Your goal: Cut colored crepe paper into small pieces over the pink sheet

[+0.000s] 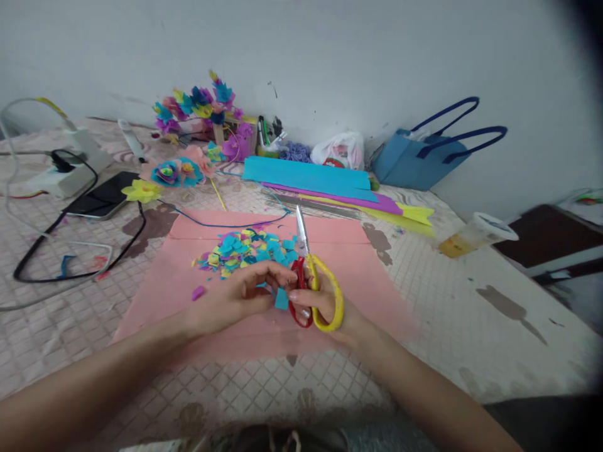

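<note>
My right hand is closed around the handles of a pair of scissors, one loop red and the other yellow. Their blades point away from me and look closed. My left hand is beside them, fingers curled and close to the right fingertips. A small piece of blue paper shows at the left thumb tip, seemingly pinched there, though the grip is partly hidden. Beyond the hands, a pile of cut paper bits in blue, yellow and purple lies on a pink sheet.
Crepe paper strips lie farther back. Paper flowers and a flower arrangement are at back left, near a phone and cables. On the right are a blue bag and a tilted plastic cup.
</note>
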`<state>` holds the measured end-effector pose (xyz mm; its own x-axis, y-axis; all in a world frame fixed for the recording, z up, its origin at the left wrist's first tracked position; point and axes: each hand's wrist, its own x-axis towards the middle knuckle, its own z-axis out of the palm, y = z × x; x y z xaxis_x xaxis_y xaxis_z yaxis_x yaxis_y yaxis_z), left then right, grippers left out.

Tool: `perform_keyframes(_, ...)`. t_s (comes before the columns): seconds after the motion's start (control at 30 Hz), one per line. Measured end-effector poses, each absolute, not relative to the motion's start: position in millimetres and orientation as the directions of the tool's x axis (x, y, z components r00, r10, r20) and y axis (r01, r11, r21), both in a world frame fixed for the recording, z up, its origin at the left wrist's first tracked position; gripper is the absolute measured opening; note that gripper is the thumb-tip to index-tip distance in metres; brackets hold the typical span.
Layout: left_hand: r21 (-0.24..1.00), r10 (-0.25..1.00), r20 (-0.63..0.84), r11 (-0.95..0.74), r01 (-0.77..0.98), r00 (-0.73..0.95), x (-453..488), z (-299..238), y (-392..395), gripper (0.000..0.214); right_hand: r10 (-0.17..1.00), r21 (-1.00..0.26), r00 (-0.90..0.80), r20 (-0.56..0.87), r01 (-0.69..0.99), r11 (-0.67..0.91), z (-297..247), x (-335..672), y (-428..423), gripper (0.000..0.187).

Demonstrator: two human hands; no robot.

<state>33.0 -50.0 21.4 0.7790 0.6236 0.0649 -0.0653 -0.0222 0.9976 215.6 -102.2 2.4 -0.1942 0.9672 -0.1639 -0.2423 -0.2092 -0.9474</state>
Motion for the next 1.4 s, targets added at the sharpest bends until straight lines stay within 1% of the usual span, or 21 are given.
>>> perform_keyframes(0.1,0.999,0.637,0.041,-0.002,-0.052,0.77,33.2,21.2,-49.5,0.004,0.964,-0.947,-0.216,-0.158,-0.245,-0.21,1.7,215.3,-103.2,0.025)
perform_keyframes(0.2,0.998,0.675,-0.04,0.063,-0.004,0.737,33.2,22.1,-47.3,0.008,0.968,-0.96,-0.197,-0.156,-0.198,-0.195,-0.5,217.5,-104.6,0.029)
perform_keyframes(0.3,0.995,0.685,-0.096,0.093,0.043,0.722,33.0,21.5,-44.7,0.011,0.98,-0.987,-0.136,-0.142,-0.06,-0.152,2.8,219.2,-106.8,0.032)
perform_keyframes(0.37,0.995,0.677,-0.101,0.084,0.06,0.729,33.3,19.0,-44.1,0.012,0.986,-0.99,-0.087,-0.14,0.019,-0.139,9.1,218.3,-108.8,0.034)
perform_keyframes(0.47,0.997,0.669,-0.081,0.04,0.073,0.739,34.4,13.3,-45.0,0.017,0.98,-0.98,-0.064,-0.187,0.084,-0.182,18.5,214.6,-111.1,0.036)
perform_keyframes(0.6,0.997,0.655,-0.073,0.022,0.078,0.752,35.5,12.0,-47.0,0.019,0.98,-0.979,-0.051,-0.193,0.078,-0.189,20.3,211.5,-110.6,0.029)
perform_keyframes(0.67,0.996,0.685,-0.09,0.044,0.082,0.723,36.0,15.3,-48.0,0.018,0.983,-0.981,-0.027,-0.18,0.07,-0.178,18.0,212.2,-109.0,0.025)
perform_keyframes(0.77,0.991,0.731,-0.136,0.095,0.097,0.669,37.5,18.1,-50.4,0.024,0.992,-0.989,0.039,-0.124,0.076,-0.126,15.3,213.5,-106.6,0.022)
perform_keyframes(0.87,0.982,0.731,-0.186,0.156,0.104,0.657,39.6,13.5,-53.2,0.024,0.993,-0.992,0.07,-0.09,0.085,-0.096,15.2,213.2,-105.9,0.024)
perform_keyframes(0.93,0.983,0.739,-0.183,0.161,0.094,0.648,40.5,10.0,-54.0,0.023,0.993,-0.992,0.078,-0.091,0.076,-0.097,15.3,212.4,-106.2,0.028)
perform_keyframes(1.03,0.985,0.771,-0.166,0.158,0.068,0.615,39.6,12.0,-52.2,0.021,0.994,-0.995,0.038,-0.101,0.017,-0.102,13.6,212.4,-106.9,0.034)
perform_keyframes(1.17,0.988,0.813,-0.143,0.149,0.036,0.564,34.2,23.0,-44.0,0.021,0.984,-0.986,-0.112,-0.14,-0.07,-0.148,7.6,216.3,-109.0,0.043)
perform_keyframes(1.27,0.988,0.841,-0.117,0.15,-0.02,0.529,29.3,27.1,-36.5,0.021,0.975,-0.988,-0.17,-0.144,-0.032,-0.152,5.3,220.8,-112.1,0.044)
perform_keyframes(1.4,0.97,0.869,-0.098,0.192,-0.147,0.485,24.9,29.0,-28.9,0.022,0.952,-0.987,-0.271,-0.143,0.107,-0.118,15.0,224.4,-116.2,0.038)
